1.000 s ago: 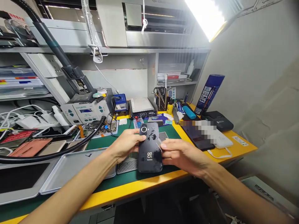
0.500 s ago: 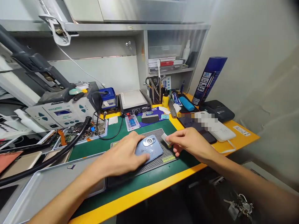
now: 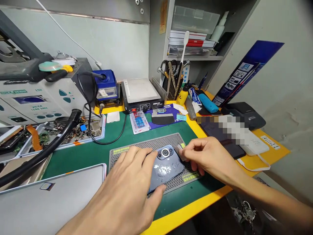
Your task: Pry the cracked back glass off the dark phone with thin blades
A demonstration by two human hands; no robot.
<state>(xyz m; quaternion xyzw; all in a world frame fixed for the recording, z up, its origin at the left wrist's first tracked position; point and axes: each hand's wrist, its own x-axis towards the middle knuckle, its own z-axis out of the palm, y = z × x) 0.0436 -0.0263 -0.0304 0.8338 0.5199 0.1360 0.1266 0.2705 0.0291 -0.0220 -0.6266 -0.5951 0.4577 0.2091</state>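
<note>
One phone (image 3: 166, 171) lies on the perforated mat (image 3: 151, 142) — long axis slanting from under my spread left hand (image 3: 127, 182) toward my right hand (image 3: 210, 157), which pinches a small flat piece (image 3: 180, 151) just beside the camera end (image 3: 166, 152).

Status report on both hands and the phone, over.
Left hand over phone. Right hand pinching thin blade-like piece by its edge. Phone back-up on perforated mat.
</note>
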